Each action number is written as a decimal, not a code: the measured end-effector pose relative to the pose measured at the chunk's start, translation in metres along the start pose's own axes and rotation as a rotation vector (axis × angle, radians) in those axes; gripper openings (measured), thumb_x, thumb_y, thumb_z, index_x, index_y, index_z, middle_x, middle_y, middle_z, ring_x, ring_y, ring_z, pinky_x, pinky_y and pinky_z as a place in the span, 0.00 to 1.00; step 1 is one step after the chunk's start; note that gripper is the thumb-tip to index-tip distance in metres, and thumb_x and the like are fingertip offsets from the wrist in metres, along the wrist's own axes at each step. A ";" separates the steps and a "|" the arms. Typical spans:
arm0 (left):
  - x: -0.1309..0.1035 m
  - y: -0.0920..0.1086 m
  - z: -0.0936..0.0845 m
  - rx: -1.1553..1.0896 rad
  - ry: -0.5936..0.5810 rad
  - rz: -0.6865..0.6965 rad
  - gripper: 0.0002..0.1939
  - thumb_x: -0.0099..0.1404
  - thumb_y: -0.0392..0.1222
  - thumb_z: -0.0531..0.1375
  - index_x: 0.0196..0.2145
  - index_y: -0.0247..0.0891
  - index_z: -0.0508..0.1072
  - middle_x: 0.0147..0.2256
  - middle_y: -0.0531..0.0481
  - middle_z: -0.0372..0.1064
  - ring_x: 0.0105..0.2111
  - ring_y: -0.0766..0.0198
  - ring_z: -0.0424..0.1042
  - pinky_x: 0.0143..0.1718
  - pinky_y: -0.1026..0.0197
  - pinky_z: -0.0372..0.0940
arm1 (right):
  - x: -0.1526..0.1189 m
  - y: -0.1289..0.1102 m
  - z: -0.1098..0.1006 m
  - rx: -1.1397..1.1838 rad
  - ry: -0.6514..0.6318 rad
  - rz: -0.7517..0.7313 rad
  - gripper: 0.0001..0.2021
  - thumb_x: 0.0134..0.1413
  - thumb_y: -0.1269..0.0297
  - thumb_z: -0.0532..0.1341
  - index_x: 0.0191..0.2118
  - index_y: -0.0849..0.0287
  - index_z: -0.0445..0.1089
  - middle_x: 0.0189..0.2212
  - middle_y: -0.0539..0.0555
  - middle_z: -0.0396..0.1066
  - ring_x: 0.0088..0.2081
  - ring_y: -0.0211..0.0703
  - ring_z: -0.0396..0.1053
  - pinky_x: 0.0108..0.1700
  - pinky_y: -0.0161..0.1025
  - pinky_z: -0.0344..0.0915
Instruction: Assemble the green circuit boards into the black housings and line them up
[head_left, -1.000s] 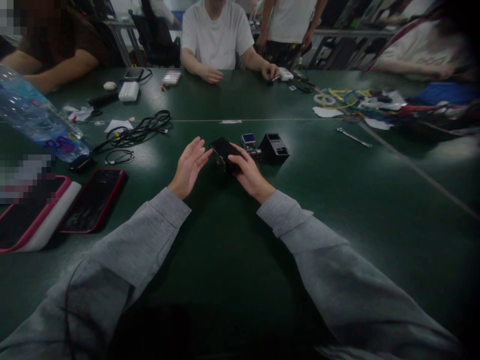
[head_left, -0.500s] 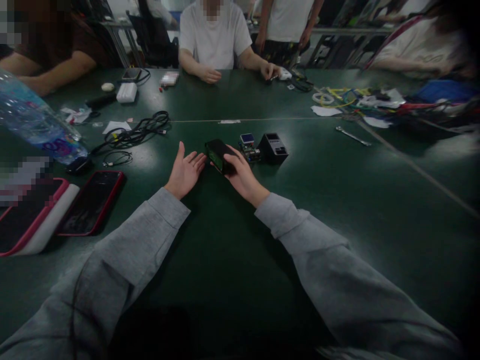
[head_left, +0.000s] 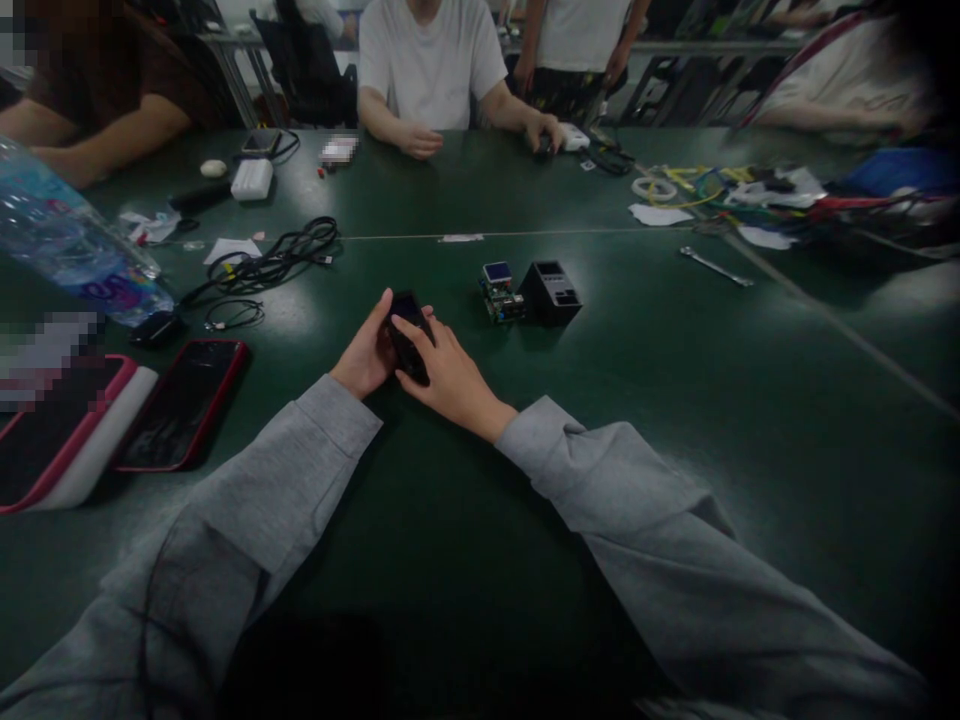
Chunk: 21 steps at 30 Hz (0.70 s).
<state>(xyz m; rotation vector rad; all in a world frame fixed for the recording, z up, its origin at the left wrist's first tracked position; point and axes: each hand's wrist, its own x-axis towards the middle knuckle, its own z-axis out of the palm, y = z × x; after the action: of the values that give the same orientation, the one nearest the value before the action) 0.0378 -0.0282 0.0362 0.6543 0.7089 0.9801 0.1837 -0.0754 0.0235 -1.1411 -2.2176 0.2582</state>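
A small black box-shaped case [head_left: 409,345] with a dark screen-like face is held between both my hands above the green table. My left hand [head_left: 367,352] is closed round its left side, thumb up along the edge. Over its right side and front lies my right hand [head_left: 454,378], fingers bent onto the case; they cover part of it. Beyond my right hand a bare circuit board [head_left: 502,303] with a small display [head_left: 497,272] rests on the table. Touching or close beside it stands a black housing [head_left: 553,294] with cut-outs in its face.
A wrench [head_left: 716,267] lies to the right, near a heap of coloured cables [head_left: 697,190]. On the left are a coiled black cable [head_left: 285,262], a red-edged phone [head_left: 187,405] and a tilted plastic bottle [head_left: 82,245]. People sit across the green table [head_left: 675,420].
My right hand has brought the black case left and turned its screen-like face up. My left hand, open with palm up before, has closed on it.
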 end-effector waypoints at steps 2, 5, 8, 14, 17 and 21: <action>-0.001 -0.001 0.002 0.018 0.012 0.017 0.29 0.68 0.59 0.55 0.57 0.34 0.71 0.45 0.42 0.78 0.53 0.52 0.73 0.59 0.52 0.62 | 0.000 -0.001 0.000 -0.016 -0.003 0.007 0.34 0.60 0.65 0.61 0.68 0.55 0.50 0.62 0.63 0.53 0.63 0.60 0.55 0.61 0.59 0.64; -0.001 -0.002 0.003 0.037 0.034 0.058 0.28 0.67 0.57 0.58 0.57 0.35 0.71 0.47 0.42 0.77 0.54 0.52 0.72 0.60 0.51 0.62 | 0.000 -0.002 -0.001 -0.035 -0.006 0.006 0.34 0.60 0.64 0.61 0.69 0.55 0.49 0.62 0.63 0.53 0.63 0.61 0.55 0.60 0.60 0.64; 0.000 -0.003 0.002 0.056 0.039 0.081 0.28 0.67 0.57 0.58 0.58 0.36 0.71 0.49 0.42 0.76 0.55 0.51 0.71 0.60 0.51 0.62 | 0.000 -0.001 0.000 -0.043 -0.011 0.006 0.34 0.60 0.63 0.61 0.69 0.55 0.48 0.63 0.64 0.52 0.63 0.62 0.55 0.60 0.61 0.64; 0.002 -0.004 -0.002 0.064 -0.006 0.060 0.30 0.67 0.61 0.56 0.57 0.39 0.72 0.47 0.44 0.77 0.56 0.51 0.70 0.60 0.52 0.62 | 0.000 0.000 0.002 -0.023 0.002 -0.019 0.34 0.60 0.65 0.61 0.69 0.56 0.50 0.63 0.64 0.53 0.63 0.60 0.56 0.62 0.60 0.63; 0.002 -0.003 -0.004 0.032 -0.001 0.069 0.31 0.67 0.66 0.53 0.54 0.40 0.74 0.46 0.45 0.78 0.54 0.52 0.72 0.58 0.51 0.65 | -0.001 -0.001 -0.001 0.032 0.091 -0.048 0.31 0.61 0.67 0.59 0.68 0.59 0.51 0.63 0.63 0.55 0.64 0.56 0.56 0.64 0.56 0.62; 0.002 0.000 -0.006 -0.030 0.035 0.060 0.36 0.66 0.71 0.47 0.48 0.39 0.76 0.39 0.46 0.79 0.49 0.53 0.75 0.54 0.52 0.68 | 0.001 -0.002 -0.010 0.087 0.333 -0.111 0.27 0.64 0.65 0.54 0.67 0.57 0.53 0.64 0.60 0.56 0.66 0.50 0.54 0.67 0.53 0.57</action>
<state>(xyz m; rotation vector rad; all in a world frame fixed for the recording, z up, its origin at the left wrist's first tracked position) 0.0341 -0.0261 0.0320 0.6366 0.7071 1.0573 0.1883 -0.0769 0.0328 -0.9351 -1.9476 0.1077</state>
